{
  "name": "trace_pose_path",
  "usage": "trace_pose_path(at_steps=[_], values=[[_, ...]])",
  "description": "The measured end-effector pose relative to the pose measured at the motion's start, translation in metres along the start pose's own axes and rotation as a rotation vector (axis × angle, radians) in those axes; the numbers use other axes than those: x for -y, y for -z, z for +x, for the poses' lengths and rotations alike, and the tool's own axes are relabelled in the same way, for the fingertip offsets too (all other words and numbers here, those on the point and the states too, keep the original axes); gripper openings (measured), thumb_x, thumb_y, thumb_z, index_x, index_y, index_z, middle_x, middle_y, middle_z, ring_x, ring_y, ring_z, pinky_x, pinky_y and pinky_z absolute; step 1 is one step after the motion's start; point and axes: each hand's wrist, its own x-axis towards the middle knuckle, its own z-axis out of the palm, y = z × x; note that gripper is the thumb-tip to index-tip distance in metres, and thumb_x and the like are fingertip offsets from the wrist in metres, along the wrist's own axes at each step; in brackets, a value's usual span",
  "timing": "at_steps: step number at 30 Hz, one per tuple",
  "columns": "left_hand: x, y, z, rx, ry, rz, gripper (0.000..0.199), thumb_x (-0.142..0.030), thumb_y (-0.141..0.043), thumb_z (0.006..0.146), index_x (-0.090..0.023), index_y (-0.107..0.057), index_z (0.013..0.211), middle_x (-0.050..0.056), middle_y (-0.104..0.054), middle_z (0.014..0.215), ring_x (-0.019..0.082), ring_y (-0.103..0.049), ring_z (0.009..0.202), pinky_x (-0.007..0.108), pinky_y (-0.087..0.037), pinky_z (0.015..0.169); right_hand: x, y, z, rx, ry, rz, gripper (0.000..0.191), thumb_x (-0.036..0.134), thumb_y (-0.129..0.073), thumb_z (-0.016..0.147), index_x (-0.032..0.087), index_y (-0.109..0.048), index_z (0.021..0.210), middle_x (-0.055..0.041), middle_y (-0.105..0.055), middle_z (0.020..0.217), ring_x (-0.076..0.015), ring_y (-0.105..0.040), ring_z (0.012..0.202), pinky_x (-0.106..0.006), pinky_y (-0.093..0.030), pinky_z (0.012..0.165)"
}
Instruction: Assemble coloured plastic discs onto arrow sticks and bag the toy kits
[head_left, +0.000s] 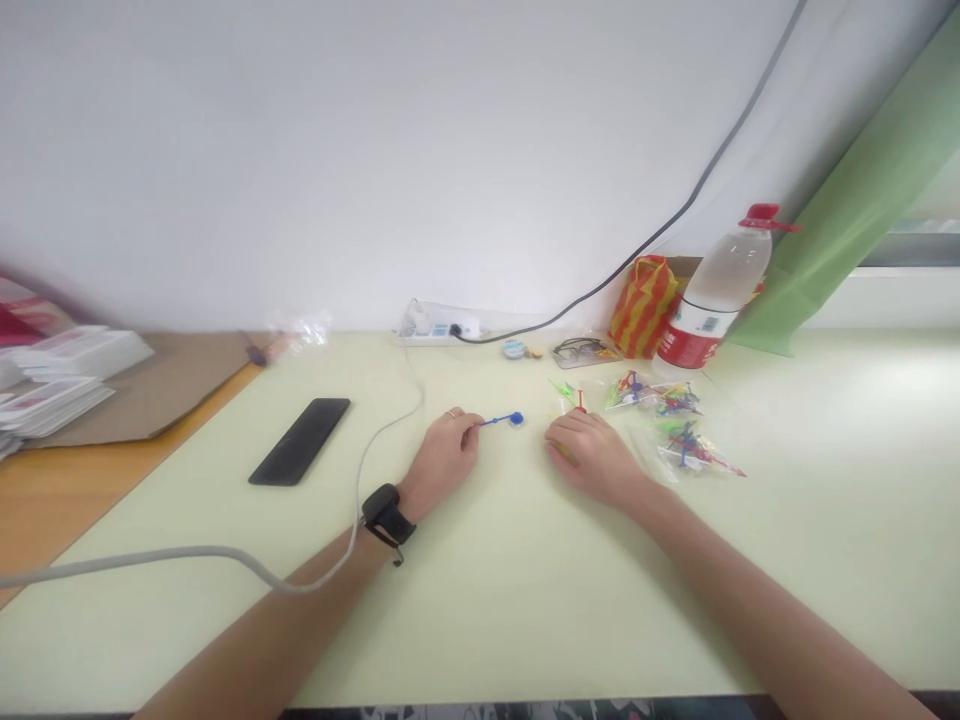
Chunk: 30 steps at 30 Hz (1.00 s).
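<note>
left hand (448, 447): centre of the frame, thumb and fingers pinching one end of a blue stick (495, 420); the stick's rounded head lies toward the right. black watch (388, 515) at the wrist.

right hand (592, 455): right of centre, palm down, fingers curled; cannot tell whether they grip anything. red piece (580, 400) and green piece (564, 391) just beyond the knuckles.

clear bags (694, 450) of coloured plastic parts: several, centre right, beside the right hand.

black phone (300, 442): left of centre, flat on the pale table (480, 600).

bottle (716, 295), red cap: upper right, tilted in view.

power strip (442, 325): upper centre, against the wall, dark plug inserted.

white stacks (67, 370): left edge.
</note>
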Motion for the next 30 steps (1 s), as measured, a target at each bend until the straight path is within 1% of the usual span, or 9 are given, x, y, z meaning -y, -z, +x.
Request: trace_pose_path(at_steps=[4, 9, 12, 15, 19, 22, 24, 26, 30], values=[[-0.004, 0.002, -0.003, 0.006, 0.008, -0.020, 0.025, -0.012, -0.046, 0.099, -0.019, -0.070, 0.102, 0.006, -0.062, 0.093, 0.020, -0.061, 0.083, 0.034, -0.047, 0.074, -0.007, -0.001, 0.000, -0.046, -0.035, -0.014, 0.015, 0.010, -0.056, 0.094, 0.020, -0.066, 0.089, -0.0090, -0.072, 0.098, -0.0267, -0.063, 0.101, -0.042, -0.046, 0.087], [-0.009, 0.003, -0.005, 0.016, -0.014, -0.061, 0.025, -0.011, -0.043, 0.097, -0.020, -0.067, 0.094, 0.005, -0.057, 0.092, 0.020, -0.059, 0.084, 0.034, -0.046, 0.075, -0.001, -0.002, 0.001, -0.122, 0.044, 0.112, 0.015, 0.011, -0.058, 0.094, 0.020, -0.067, 0.103, -0.0106, -0.071, 0.107, -0.0285, -0.060, 0.110, -0.045, -0.048, 0.095], [-0.011, 0.004, -0.006, 0.026, -0.022, -0.074, 0.025, -0.010, -0.042, 0.097, -0.020, -0.064, 0.091, 0.004, -0.056, 0.090, 0.020, -0.058, 0.086, 0.035, -0.045, 0.079, 0.009, -0.001, 0.002, -0.125, 0.087, 0.194, 0.014, 0.013, -0.057, 0.096, 0.020, -0.067, 0.101, -0.0106, -0.070, 0.104, -0.0279, -0.060, 0.105, -0.046, -0.050, 0.093], [-0.014, 0.005, -0.007, 0.015, -0.006, -0.068, 0.023, -0.011, -0.042, 0.096, -0.021, -0.061, 0.089, 0.003, -0.056, 0.090, 0.021, -0.057, 0.086, 0.036, -0.045, 0.081, 0.018, 0.000, 0.002, -0.131, 0.088, 0.275, 0.016, 0.015, -0.051, 0.099, 0.020, -0.066, 0.097, -0.0108, -0.068, 0.103, -0.0255, -0.062, 0.097, -0.043, -0.053, 0.088], [-0.019, 0.008, -0.007, -0.032, 0.009, -0.089, 0.021, -0.012, -0.042, 0.096, -0.021, -0.061, 0.090, 0.003, -0.057, 0.090, 0.020, -0.057, 0.084, 0.035, -0.044, 0.078, 0.022, 0.001, 0.001, -0.153, 0.040, 0.408, 0.019, 0.018, -0.050, 0.101, 0.021, -0.063, 0.115, -0.0103, -0.067, 0.103, -0.0229, -0.066, 0.091, -0.038, -0.055, 0.081], [-0.023, 0.009, -0.007, -0.012, -0.042, -0.171, 0.022, -0.017, -0.043, 0.101, -0.020, -0.064, 0.098, 0.004, -0.059, 0.093, 0.017, -0.056, 0.078, 0.032, -0.044, 0.072, 0.022, 0.001, 0.001, -0.126, -0.042, 0.480, 0.025, 0.024, -0.047, 0.104, 0.022, -0.059, 0.126, -0.0096, -0.069, 0.103, -0.0202, -0.067, 0.082, -0.035, -0.055, 0.075], [-0.025, 0.008, -0.008, 0.031, -0.085, -0.214, 0.023, -0.022, -0.042, 0.104, -0.021, -0.066, 0.104, 0.004, -0.060, 0.095, 0.016, -0.055, 0.074, 0.031, -0.044, 0.069, 0.022, 0.001, 0.001, -0.097, -0.087, 0.532, 0.024, 0.026, -0.046, 0.105, 0.022, -0.060, 0.124, -0.0084, -0.071, 0.100, -0.0188, -0.066, 0.077, -0.033, -0.056, 0.072], [-0.026, 0.006, -0.009, 0.066, -0.114, -0.234, 0.024, -0.024, -0.043, 0.105, -0.021, -0.067, 0.108, 0.004, -0.061, 0.097, 0.014, -0.054, 0.071, 0.029, -0.045, 0.067, 0.022, 0.000, 0.002, -0.069, -0.116, 0.592, 0.021, 0.026, -0.048, 0.103, 0.022, -0.064, 0.115, -0.0067, -0.072, 0.093, -0.0181, -0.066, 0.075, -0.031, -0.056, 0.068], [-0.024, 0.004, -0.010, 0.109, -0.151, -0.227, 0.020, -0.024, -0.049, 0.103, -0.021, -0.068, 0.104, 0.003, -0.063, 0.095, 0.014, -0.056, 0.072, 0.028, -0.046, 0.068, 0.021, -0.002, 0.004, -0.039, -0.131, 0.666, 0.016, 0.022, -0.054, 0.099, 0.021, -0.069, 0.097, -0.0048, -0.072, 0.085, -0.0169, -0.065, 0.073, -0.028, -0.054, 0.064]])
